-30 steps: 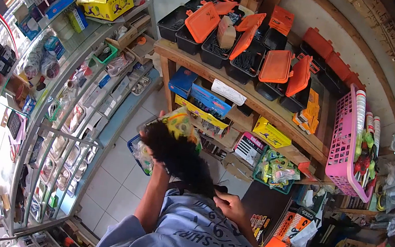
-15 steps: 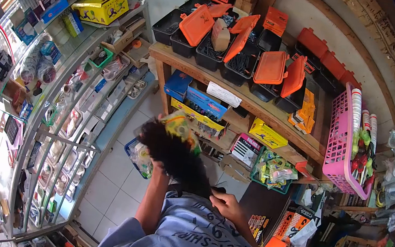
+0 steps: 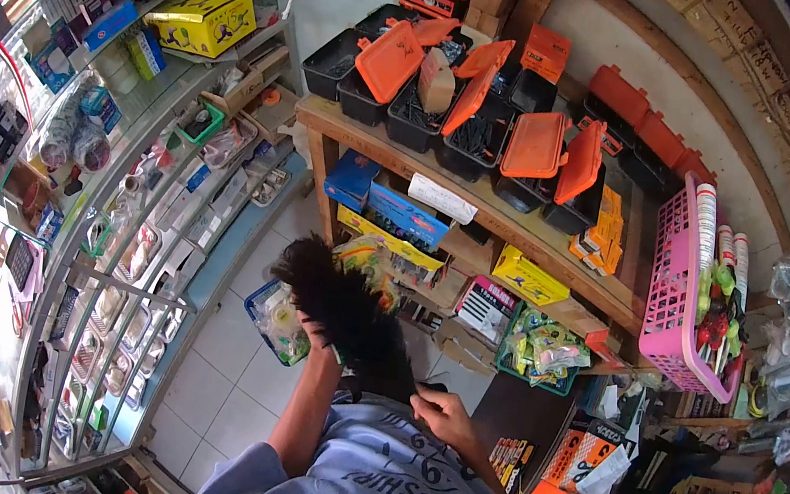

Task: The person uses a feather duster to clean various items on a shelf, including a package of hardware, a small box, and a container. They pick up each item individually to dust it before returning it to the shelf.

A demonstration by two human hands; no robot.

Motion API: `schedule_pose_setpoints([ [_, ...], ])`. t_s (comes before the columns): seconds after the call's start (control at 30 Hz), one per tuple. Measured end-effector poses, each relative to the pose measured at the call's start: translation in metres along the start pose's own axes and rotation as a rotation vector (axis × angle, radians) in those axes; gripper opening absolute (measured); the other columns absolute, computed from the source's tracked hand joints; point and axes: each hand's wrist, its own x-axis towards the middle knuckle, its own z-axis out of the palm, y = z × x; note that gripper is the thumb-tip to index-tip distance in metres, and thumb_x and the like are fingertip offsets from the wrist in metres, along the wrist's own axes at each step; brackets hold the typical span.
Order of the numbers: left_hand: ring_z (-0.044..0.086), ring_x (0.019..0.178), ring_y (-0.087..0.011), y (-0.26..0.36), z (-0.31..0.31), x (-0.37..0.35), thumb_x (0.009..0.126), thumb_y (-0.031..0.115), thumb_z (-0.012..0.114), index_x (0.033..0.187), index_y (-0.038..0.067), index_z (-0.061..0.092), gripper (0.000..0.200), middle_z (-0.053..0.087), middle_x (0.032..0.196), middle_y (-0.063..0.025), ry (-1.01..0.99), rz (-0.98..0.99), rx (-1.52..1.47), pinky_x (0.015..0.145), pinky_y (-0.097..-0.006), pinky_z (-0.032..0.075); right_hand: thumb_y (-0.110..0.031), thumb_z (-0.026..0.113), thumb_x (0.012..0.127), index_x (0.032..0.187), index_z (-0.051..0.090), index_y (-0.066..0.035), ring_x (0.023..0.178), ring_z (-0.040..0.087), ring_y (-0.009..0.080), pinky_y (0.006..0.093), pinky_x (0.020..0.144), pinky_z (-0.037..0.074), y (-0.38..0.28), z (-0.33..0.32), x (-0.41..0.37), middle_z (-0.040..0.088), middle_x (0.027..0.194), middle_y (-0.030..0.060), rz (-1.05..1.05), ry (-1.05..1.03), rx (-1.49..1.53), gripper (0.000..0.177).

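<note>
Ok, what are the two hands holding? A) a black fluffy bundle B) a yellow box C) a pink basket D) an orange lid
A: the left hand grips the black fluffy bundle from behind, and the right hand pinches its lower end.

A single camera sits on the person's head and looks forward and steeply down through a very wide fisheye lens, so the picture is a circle with dark corners. The person's own shirt [image 3: 391, 489] fills 6 o'clock, very near the lens. The left hand [image 3: 325, 340] and right hand [image 3: 440, 417] meet at a black duster [image 3: 346, 311] just below the centre, close to the camera. Farther off, the wooden shelf [image 3: 374, 143] spans 12 to 2 o'clock, a glass display case [image 3: 128, 240] bends along 9 o'clock, a pink basket [image 3: 672, 286] stands at 3 o'clock, and the tiled floor [image 3: 227, 365] lies at 7 o'clock.
</note>
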Motion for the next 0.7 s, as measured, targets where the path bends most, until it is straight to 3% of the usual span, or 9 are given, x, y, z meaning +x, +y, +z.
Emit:
schedule_pose_setpoints([
  [0.13, 0.043, 0.127, -0.0333, 0.014, 0.004, 0.008, 0.093, 0.054, 0.036, 0.144, 0.005, 0.031, 0.071, 0.039, 0.143, -0.0157, 0.038, 0.0, -0.066, 0.106, -0.0469, 0.035, -0.019, 0.059, 0.093, 0.118, 0.059, 0.004, 0.07, 0.049, 0.0071, 0.0241, 0.065, 0.042, 0.019, -0.005, -0.013, 0.056, 0.073, 0.0015, 0.081, -0.076, 0.007, 0.034],
  [0.2, 0.046, 0.125, -0.0343, 0.029, 0.01, 0.011, 0.091, 0.046, 0.039, 0.145, 0.006, 0.032, 0.068, 0.043, 0.139, -0.016, 0.075, -0.01, -0.109, 0.106, -0.0477, 0.036, -0.02, 0.06, 0.093, 0.118, 0.059, 0.004, 0.077, 0.054, 0.008, 0.0243, 0.07, 0.044, 0.029, -0.012, -0.021, 0.064, 0.082, 0.0044, 0.072, -0.074, -0.03, 0.035],
  [0.23, 0.049, 0.122, -0.0343, 0.035, 0.016, 0.009, 0.089, 0.042, 0.04, 0.142, 0.006, 0.036, 0.065, 0.048, 0.135, -0.0162, 0.085, -0.023, -0.12, 0.105, -0.047, 0.037, -0.02, 0.061, 0.092, 0.118, 0.059, 0.003, 0.087, 0.06, 0.0106, 0.0253, 0.078, 0.046, 0.024, -0.015, -0.025, 0.07, 0.096, 0.0095, 0.095, -0.076, 0.016, 0.036],
  [0.33, 0.051, 0.12, -0.0328, 0.037, 0.002, 0.005, 0.088, 0.039, 0.043, 0.14, 0.005, 0.04, 0.062, 0.05, 0.133, -0.0158, 0.133, -0.037, -0.03, 0.105, -0.0448, 0.038, -0.018, 0.06, 0.093, 0.11, 0.063, 0.004, 0.073, 0.051, 0.0053, 0.0234, 0.064, 0.041, 0.031, -0.013, -0.03, 0.062, 0.078, 0.0004, 0.058, 0.072, -0.001, 0.028],
  [0.43, 0.052, 0.118, -0.031, 0.029, -0.023, 0.004, 0.087, 0.035, 0.046, 0.138, 0.005, 0.043, 0.059, 0.052, 0.132, -0.0154, 0.185, -0.062, -0.017, 0.105, -0.0428, 0.039, -0.017, 0.06, 0.093, 0.113, 0.062, 0.004, 0.073, 0.052, 0.0049, 0.0225, 0.064, 0.042, 0.037, -0.01, -0.027, 0.061, 0.077, 0.0003, -0.103, -0.021, -0.134, 0.029],
  [0.47, 0.052, 0.118, -0.031, 0.028, -0.023, 0.004, 0.087, 0.035, 0.046, 0.138, 0.005, 0.043, 0.059, 0.052, 0.132, -0.0154, 0.181, -0.063, -0.017, 0.105, -0.0428, 0.039, -0.017, 0.06, 0.093, 0.113, 0.062, 0.004, 0.073, 0.052, 0.0049, 0.0225, 0.064, 0.042, 0.034, -0.011, -0.028, 0.061, 0.077, 0.0003, -0.105, -0.018, -0.134, 0.029],
  [0.53, 0.054, 0.116, -0.0299, 0.025, -0.017, 0.002, 0.087, 0.032, 0.047, 0.137, 0.005, 0.044, 0.057, 0.053, 0.13, -0.0148, 0.184, -0.058, -0.072, 0.105, -0.0421, 0.039, -0.017, 0.059, 0.093, 0.116, 0.062, 0.004, 0.072, 0.051, 0.0046, 0.0216, 0.064, 0.042, 0.025, -0.017, -0.03, 0.06, 0.076, -0.0003, 0.132, 0.003, 0.001, 0.03],
  [0.67, 0.053, 0.117, -0.0294, 0.026, 0.003, 0.001, 0.089, 0.03, 0.045, 0.137, 0.004, 0.044, 0.055, 0.053, 0.131, -0.0151, 0.202, -0.055, -0.009, 0.105, -0.0402, 0.039, -0.016, 0.058, 0.094, 0.111, 0.063, 0.004, 0.068, 0.051, 0.0045, 0.0211, 0.062, 0.041, 0.021, -0.016, -0.027, 0.058, 0.071, -0.0011, 0.027, -0.026, -0.015, 0.027],
  [0.7, 0.053, 0.117, -0.0298, 0.029, -0.006, 0.002, 0.089, 0.03, 0.045, 0.139, 0.004, 0.042, 0.056, 0.051, 0.134, -0.0164, 0.087, -0.062, -0.012, 0.104, -0.0402, 0.039, -0.016, 0.058, 0.094, 0.105, 0.063, 0.005, 0.067, 0.05, 0.0046, 0.0212, 0.061, 0.04, 0.017, -0.014, -0.028, 0.057, 0.07, -0.0013, 0.007, 0.007, -0.038, 0.024],
])
